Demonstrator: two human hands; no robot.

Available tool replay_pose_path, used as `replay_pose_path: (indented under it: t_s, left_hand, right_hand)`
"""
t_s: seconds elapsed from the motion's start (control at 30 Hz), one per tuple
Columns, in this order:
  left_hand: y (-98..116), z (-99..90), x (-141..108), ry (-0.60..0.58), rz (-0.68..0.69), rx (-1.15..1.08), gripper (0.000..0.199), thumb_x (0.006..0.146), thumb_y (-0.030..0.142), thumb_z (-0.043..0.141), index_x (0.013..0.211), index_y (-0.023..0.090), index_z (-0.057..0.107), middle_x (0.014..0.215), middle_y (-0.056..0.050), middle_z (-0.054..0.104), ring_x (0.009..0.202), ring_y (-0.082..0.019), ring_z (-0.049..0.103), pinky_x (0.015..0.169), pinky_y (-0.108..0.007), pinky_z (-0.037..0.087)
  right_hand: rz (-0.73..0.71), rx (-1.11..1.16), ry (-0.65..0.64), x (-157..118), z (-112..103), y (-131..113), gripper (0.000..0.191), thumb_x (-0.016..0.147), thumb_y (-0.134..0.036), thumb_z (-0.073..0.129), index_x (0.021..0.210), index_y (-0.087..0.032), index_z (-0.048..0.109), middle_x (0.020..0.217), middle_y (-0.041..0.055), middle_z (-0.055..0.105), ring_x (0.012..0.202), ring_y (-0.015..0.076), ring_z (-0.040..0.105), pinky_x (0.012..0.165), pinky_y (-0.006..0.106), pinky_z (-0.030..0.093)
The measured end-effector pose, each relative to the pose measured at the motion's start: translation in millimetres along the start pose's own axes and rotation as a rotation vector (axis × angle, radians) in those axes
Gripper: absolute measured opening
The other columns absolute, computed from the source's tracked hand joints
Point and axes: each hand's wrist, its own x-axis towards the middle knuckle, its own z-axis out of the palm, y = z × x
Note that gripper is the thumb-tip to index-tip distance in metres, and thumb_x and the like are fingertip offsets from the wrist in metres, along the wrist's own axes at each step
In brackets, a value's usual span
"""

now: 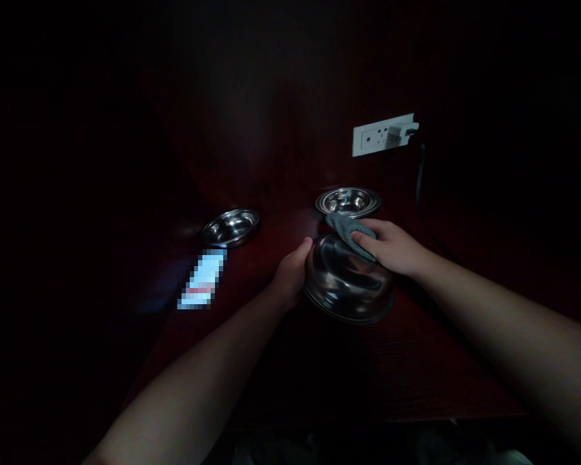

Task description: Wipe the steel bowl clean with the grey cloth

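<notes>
A shiny metal bowl (351, 284) is held tilted above the dark red table, its rounded outside facing up and toward me. My left hand (292, 271) grips its left rim, the thumb showing at the edge and the other fingers hidden. A grey-green cloth (349, 234) is pinched in my right hand (390, 245) and lies against the upper side of the bowl. Just behind the cloth, a stack of metal bowls (348, 202) rests on the table, open side up. Another metal bowl (231, 227) stands upright farther left.
A lit, pixelated screen (203, 281) lies in front of the left bowl. On the back wall is a white socket panel (382, 135) with a plug, and a dark cable (420, 177) hangs down from it. The table's front edge (392, 421) crosses the bottom.
</notes>
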Motion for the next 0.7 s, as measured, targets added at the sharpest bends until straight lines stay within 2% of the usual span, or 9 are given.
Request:
replay_pose_path:
  t_s: [0.33, 0.5, 0.7]
  left_hand:
    - [-0.4, -1.4, 1.3, -0.012, -0.003, 0.012, 0.038, 0.088, 0.046, 0.055, 0.085, 0.013, 0.072, 0.085, -0.012, 0.075, 0.083, -0.022, 0.070, 0.088, -0.035, 0.049]
    - [0.1, -0.1, 0.1, 0.026, -0.001, 0.014, 0.037, 0.087, 0.046, 0.057, 0.082, 0.013, 0.072, 0.081, -0.011, 0.075, 0.081, -0.023, 0.070, 0.086, -0.035, 0.050]
    - [-0.1, -0.1, 0.0, 0.009, 0.005, 0.010, 0.037, 0.086, 0.046, 0.058, 0.087, 0.012, 0.072, 0.084, -0.013, 0.075, 0.086, -0.023, 0.070, 0.090, -0.037, 0.049]
  right_hand:
    - [0.000, -0.028, 0.005, 0.1, -0.6, 0.1, 0.022, 0.086, -0.036, 0.053, 0.088, -0.017, 0.065, 0.081, 0.0042, 0.070, 0.071, 0.0184, 0.062, 0.066, 0.031, 0.047]
    - [0.017, -0.012, 0.002, -0.2, -0.8, 1.5, 0.023, 0.086, -0.036, 0.053, 0.088, -0.017, 0.065, 0.079, 0.0041, 0.069, 0.070, 0.0186, 0.063, 0.064, 0.030, 0.047]
    - [0.016, -0.008, -0.006, 0.8, -1.3, 3.4, 0.023, 0.086, -0.037, 0.054, 0.088, -0.018, 0.065, 0.080, 0.0039, 0.069, 0.069, 0.0182, 0.062, 0.064, 0.030, 0.047]
